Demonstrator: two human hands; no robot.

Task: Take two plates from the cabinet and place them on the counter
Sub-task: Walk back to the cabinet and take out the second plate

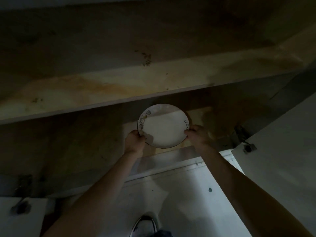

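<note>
Here my left hand (135, 140) and right hand (196, 135) each pinch an opposite rim of a white plate (164, 127) with a floral edge, holding it inside the dim lower cabinet (68, 142), under the stained shelf (119, 89). My shoe (144, 226) shows below.

Glossy white ceramic-looking plate (164, 129), matt stained wooden shelf (119, 86), smooth white-painted cabinet door (282, 142)

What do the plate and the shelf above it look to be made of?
Plate: probably glazed ceramic or a similar smooth material, white with a dark rim line and printed decoration; the left hand and right hand grip opposite edges. Shelf: seemingly painted or laminated board, matte, with yellow-brown staining. Dim light leaves both uncertain.
</note>
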